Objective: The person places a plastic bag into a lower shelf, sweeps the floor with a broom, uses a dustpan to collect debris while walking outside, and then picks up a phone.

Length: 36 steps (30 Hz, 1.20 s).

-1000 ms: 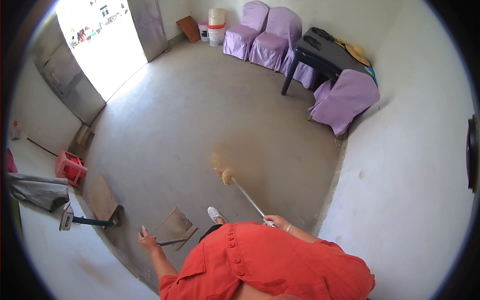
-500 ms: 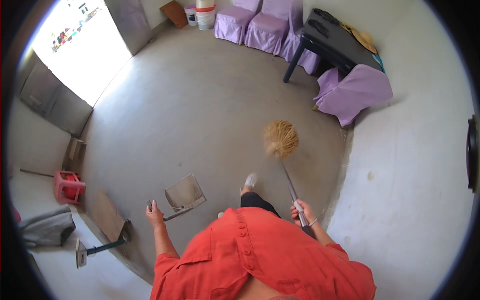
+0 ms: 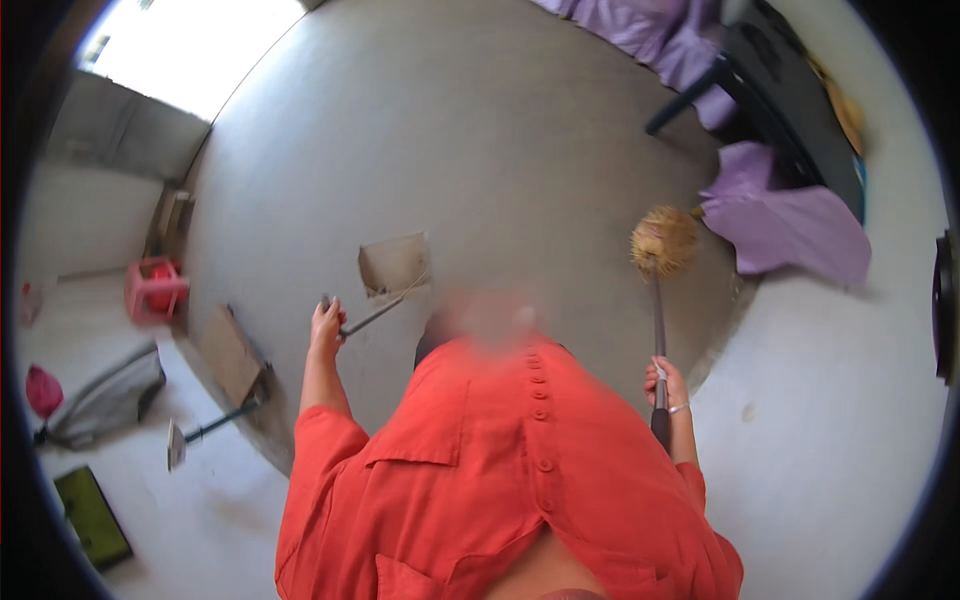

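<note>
My left hand is closed around the grey handle of a long-handled dustpan. The pan lies low over the floor ahead of that hand; whether it touches the floor I cannot tell. On the other side my right hand grips the dark shaft of a broom. Its round straw-coloured bristle head points away from me, close to the purple cloth on the right. A bracelet circles my right wrist. My feet are blurred or hidden.
A dark table stands at the far right, beside purple-covered chairs and a purple cloth cover. Along the left wall are a pink stool, a leaning board and a grey cloth. A bright doorway opens at far left.
The view has shifted and turned. Both hands keep their holds. The broom head now appears farther right, nearer the purple cover, and the dustpan has swung farther ahead of me.
</note>
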### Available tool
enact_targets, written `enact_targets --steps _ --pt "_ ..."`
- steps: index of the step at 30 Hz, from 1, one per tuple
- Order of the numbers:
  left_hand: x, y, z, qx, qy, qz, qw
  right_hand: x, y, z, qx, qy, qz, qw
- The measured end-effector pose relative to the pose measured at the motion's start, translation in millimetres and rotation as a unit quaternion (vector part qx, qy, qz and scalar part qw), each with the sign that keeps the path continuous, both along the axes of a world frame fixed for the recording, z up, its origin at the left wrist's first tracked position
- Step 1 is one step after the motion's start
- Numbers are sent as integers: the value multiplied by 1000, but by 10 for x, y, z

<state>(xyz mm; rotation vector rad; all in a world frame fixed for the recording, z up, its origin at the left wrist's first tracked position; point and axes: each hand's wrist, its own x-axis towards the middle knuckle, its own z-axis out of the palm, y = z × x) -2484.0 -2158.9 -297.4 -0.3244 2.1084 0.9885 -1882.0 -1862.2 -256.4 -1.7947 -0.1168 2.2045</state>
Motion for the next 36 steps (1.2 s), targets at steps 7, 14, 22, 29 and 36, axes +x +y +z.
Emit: enact_targets --steps 7,14,22,29,36 --pt "-407 884 -138 -4 -6 35 999 -371 907 -171 -18 -38 -18 999" --pt "-1108 2175 -435 14 -58 -14 998 -387 1628 -397 2 -384 477 790" --pt "-2159 3536 -503 3 -109 -27 994 -1208 2337 -222 -30 -305 366 879" --pt "-2658 4541 -743 24 -88 41 995 -1845 3828 -179 1 -236 347 908" --pt "-2803 5490 -436 15 -21 160 987 -1979 5469 -219 -35 -183 364 913"
